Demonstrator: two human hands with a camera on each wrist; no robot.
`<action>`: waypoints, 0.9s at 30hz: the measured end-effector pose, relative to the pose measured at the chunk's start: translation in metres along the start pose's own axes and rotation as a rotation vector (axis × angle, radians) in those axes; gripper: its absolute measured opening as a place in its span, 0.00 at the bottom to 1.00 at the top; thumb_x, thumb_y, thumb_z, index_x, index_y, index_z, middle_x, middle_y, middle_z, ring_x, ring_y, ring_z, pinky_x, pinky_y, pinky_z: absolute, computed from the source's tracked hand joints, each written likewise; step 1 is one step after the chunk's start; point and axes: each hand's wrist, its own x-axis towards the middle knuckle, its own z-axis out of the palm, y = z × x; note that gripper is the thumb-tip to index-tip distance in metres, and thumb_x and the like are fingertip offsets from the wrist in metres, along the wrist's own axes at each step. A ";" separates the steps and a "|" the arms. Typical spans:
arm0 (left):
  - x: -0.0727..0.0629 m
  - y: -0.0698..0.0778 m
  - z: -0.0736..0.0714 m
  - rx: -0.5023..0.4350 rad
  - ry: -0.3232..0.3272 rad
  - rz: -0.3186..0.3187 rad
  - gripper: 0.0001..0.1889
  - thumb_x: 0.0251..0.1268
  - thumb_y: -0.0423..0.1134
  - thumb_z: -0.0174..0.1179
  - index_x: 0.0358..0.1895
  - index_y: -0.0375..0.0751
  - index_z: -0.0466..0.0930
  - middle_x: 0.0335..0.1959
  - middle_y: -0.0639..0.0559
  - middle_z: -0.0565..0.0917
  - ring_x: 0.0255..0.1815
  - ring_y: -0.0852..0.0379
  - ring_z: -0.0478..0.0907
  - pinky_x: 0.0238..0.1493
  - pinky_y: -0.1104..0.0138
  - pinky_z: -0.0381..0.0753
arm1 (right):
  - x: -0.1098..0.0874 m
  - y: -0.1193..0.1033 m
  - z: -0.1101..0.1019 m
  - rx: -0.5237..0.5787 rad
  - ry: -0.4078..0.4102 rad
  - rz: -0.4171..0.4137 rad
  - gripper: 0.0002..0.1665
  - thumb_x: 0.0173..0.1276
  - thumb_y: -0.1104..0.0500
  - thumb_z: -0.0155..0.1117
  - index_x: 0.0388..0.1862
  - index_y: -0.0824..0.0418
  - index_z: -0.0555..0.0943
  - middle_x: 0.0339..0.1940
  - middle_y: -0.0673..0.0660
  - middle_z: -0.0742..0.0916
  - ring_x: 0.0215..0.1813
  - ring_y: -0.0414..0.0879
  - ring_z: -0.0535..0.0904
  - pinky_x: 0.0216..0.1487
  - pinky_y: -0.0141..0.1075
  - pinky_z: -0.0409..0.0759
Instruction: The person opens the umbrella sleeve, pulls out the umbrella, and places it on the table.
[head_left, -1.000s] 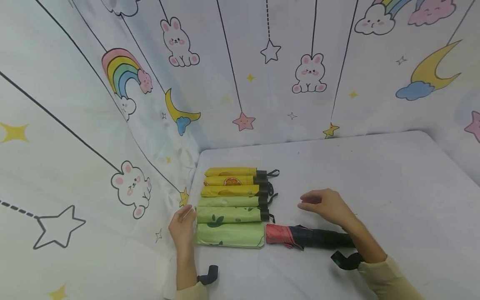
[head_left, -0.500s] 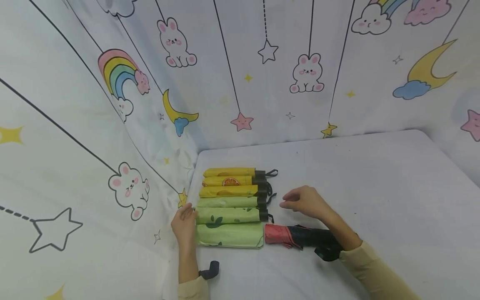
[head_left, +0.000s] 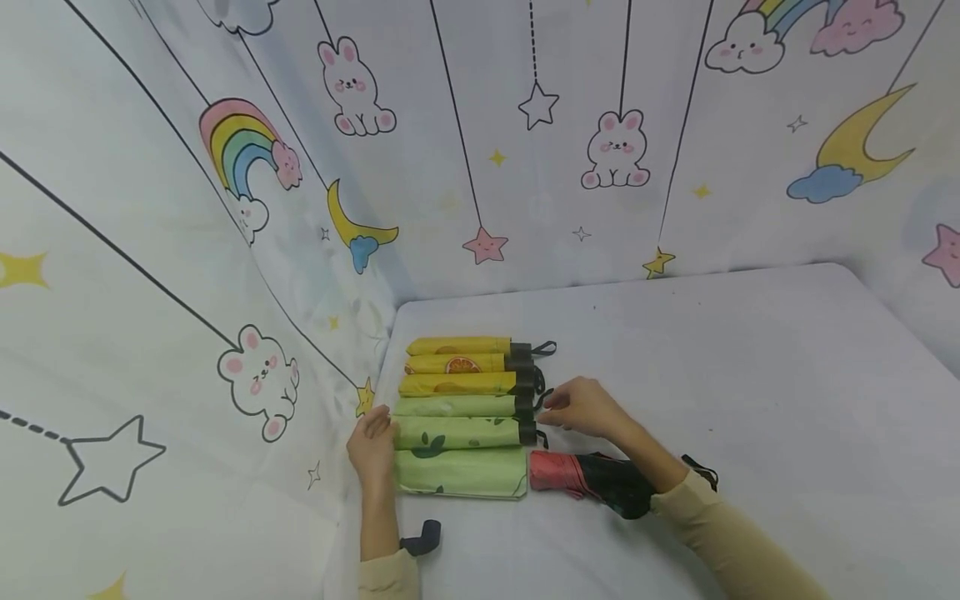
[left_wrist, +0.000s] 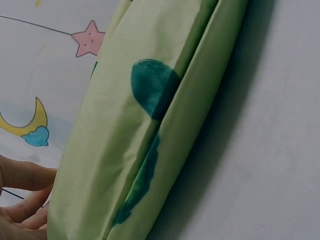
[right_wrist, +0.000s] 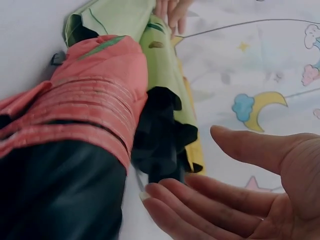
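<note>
Folded umbrellas lie in a column on the white table. Three are yellow (head_left: pixel 457 384); below them are a pale green umbrella (head_left: pixel 453 406) and a leaf-print green umbrella (head_left: pixel 457 432), both with black handles. Nearest is a wider green folded umbrella (head_left: pixel 461 473), no handle showing. My left hand (head_left: pixel 371 446) rests at the left ends of the green ones, fingers relaxed. My right hand (head_left: pixel 585 407) is beside the black handles of the green umbrellas, fingertips close to them; in the right wrist view its thumb and fingers are apart, holding nothing. Below that arm lies a red-and-black folded umbrella (head_left: pixel 557 472).
White cloth walls (head_left: pixel 555 200) printed with rabbits, stars and rainbows rise behind and to the left of the table (head_left: pixel 750 350). A wrist strap loop (head_left: pixel 545 348) sticks out from the farthest yellow umbrella. My right forearm passes over the red-and-black umbrella.
My right hand has moved left, from over the table's middle to beside the green umbrellas' handles. My left hand has stayed nearly still at their left ends. The umbrellas have not visibly moved.
</note>
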 end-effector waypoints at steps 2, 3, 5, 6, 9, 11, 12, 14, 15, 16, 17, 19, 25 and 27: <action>0.000 0.000 0.001 0.000 0.008 0.001 0.20 0.69 0.23 0.62 0.63 0.32 0.79 0.67 0.33 0.79 0.71 0.40 0.75 0.68 0.57 0.79 | 0.002 0.000 0.003 0.004 -0.015 -0.012 0.20 0.65 0.52 0.78 0.47 0.66 0.90 0.35 0.53 0.91 0.35 0.52 0.90 0.32 0.37 0.87; 0.000 0.000 0.002 0.001 0.013 0.001 0.20 0.69 0.23 0.62 0.63 0.32 0.79 0.67 0.33 0.79 0.70 0.40 0.75 0.67 0.58 0.79 | 0.003 -0.001 0.004 0.003 -0.021 -0.017 0.18 0.65 0.52 0.78 0.46 0.65 0.90 0.34 0.52 0.91 0.34 0.52 0.90 0.31 0.37 0.86; 0.000 -0.001 0.002 -0.004 0.018 0.004 0.20 0.69 0.23 0.61 0.63 0.32 0.79 0.66 0.34 0.80 0.70 0.40 0.76 0.67 0.58 0.80 | 0.005 -0.002 0.007 -0.005 -0.030 -0.034 0.16 0.65 0.52 0.78 0.42 0.64 0.91 0.33 0.51 0.91 0.33 0.52 0.89 0.30 0.37 0.85; 0.000 -0.001 0.002 -0.008 0.020 0.006 0.20 0.68 0.22 0.61 0.63 0.32 0.79 0.66 0.34 0.80 0.70 0.40 0.76 0.66 0.59 0.80 | 0.006 -0.003 0.008 -0.014 -0.033 -0.041 0.15 0.65 0.52 0.78 0.41 0.63 0.91 0.32 0.51 0.91 0.31 0.51 0.89 0.29 0.37 0.84; -0.001 -0.003 0.003 -0.015 0.026 0.011 0.20 0.69 0.22 0.60 0.63 0.32 0.79 0.65 0.35 0.81 0.69 0.41 0.76 0.64 0.62 0.81 | 0.008 -0.006 0.012 -0.064 -0.036 -0.059 0.12 0.64 0.53 0.78 0.36 0.61 0.92 0.28 0.52 0.91 0.26 0.46 0.85 0.26 0.35 0.80; -0.001 -0.004 0.003 -0.020 0.034 0.017 0.20 0.69 0.22 0.60 0.63 0.31 0.79 0.65 0.35 0.81 0.69 0.40 0.77 0.62 0.65 0.82 | 0.010 -0.007 0.015 -0.090 -0.038 -0.059 0.11 0.63 0.53 0.79 0.32 0.61 0.91 0.25 0.52 0.90 0.23 0.42 0.81 0.24 0.33 0.76; -0.002 -0.004 0.004 -0.024 0.039 0.021 0.20 0.69 0.21 0.60 0.62 0.31 0.79 0.64 0.34 0.81 0.69 0.40 0.77 0.61 0.66 0.83 | 0.011 -0.008 0.016 -0.107 -0.037 -0.056 0.11 0.63 0.52 0.79 0.30 0.60 0.91 0.23 0.52 0.89 0.21 0.40 0.78 0.23 0.32 0.73; -0.002 -0.005 0.004 -0.031 0.052 0.025 0.19 0.69 0.21 0.61 0.61 0.30 0.80 0.64 0.34 0.82 0.68 0.40 0.77 0.59 0.68 0.83 | 0.013 -0.008 0.020 -0.130 -0.036 -0.049 0.13 0.62 0.52 0.80 0.25 0.60 0.90 0.17 0.48 0.85 0.18 0.37 0.72 0.20 0.30 0.67; -0.002 -0.005 0.004 -0.036 0.059 0.026 0.19 0.69 0.21 0.61 0.61 0.30 0.80 0.63 0.34 0.82 0.68 0.40 0.78 0.59 0.69 0.84 | 0.014 -0.009 0.022 -0.135 -0.040 -0.040 0.15 0.62 0.52 0.80 0.23 0.60 0.89 0.14 0.47 0.82 0.17 0.36 0.69 0.19 0.29 0.64; -0.002 -0.006 0.005 -0.039 0.067 0.026 0.18 0.68 0.21 0.61 0.60 0.30 0.81 0.63 0.34 0.83 0.68 0.40 0.78 0.58 0.69 0.84 | 0.015 -0.008 0.023 -0.144 -0.040 -0.036 0.17 0.62 0.52 0.80 0.20 0.60 0.87 0.12 0.45 0.79 0.17 0.36 0.66 0.19 0.29 0.61; -0.002 -0.006 0.005 -0.045 0.073 0.024 0.18 0.68 0.21 0.61 0.60 0.31 0.81 0.62 0.35 0.83 0.67 0.41 0.79 0.58 0.69 0.84 | 0.016 -0.008 0.025 -0.154 -0.038 -0.032 0.19 0.61 0.52 0.80 0.17 0.60 0.85 0.10 0.44 0.76 0.16 0.36 0.64 0.18 0.29 0.58; -0.001 -0.006 0.005 -0.056 0.086 0.023 0.18 0.68 0.20 0.62 0.59 0.30 0.82 0.62 0.35 0.83 0.66 0.42 0.79 0.57 0.69 0.84 | 0.019 -0.008 0.029 -0.169 -0.034 -0.018 0.21 0.60 0.52 0.80 0.14 0.60 0.83 0.08 0.42 0.71 0.16 0.36 0.61 0.17 0.29 0.55; -0.001 -0.006 0.006 -0.072 0.115 0.021 0.17 0.67 0.20 0.62 0.57 0.30 0.83 0.60 0.34 0.84 0.65 0.42 0.81 0.56 0.70 0.84 | 0.026 -0.004 0.035 -0.185 0.014 0.014 0.24 0.59 0.52 0.81 0.10 0.59 0.82 0.06 0.42 0.71 0.14 0.36 0.60 0.16 0.29 0.54; 0.000 -0.006 0.006 -0.071 0.123 0.023 0.16 0.67 0.20 0.62 0.57 0.30 0.83 0.60 0.34 0.84 0.64 0.42 0.81 0.55 0.71 0.84 | 0.028 -0.003 0.036 -0.174 0.027 0.024 0.24 0.59 0.52 0.81 0.09 0.59 0.82 0.05 0.43 0.74 0.13 0.36 0.62 0.15 0.29 0.55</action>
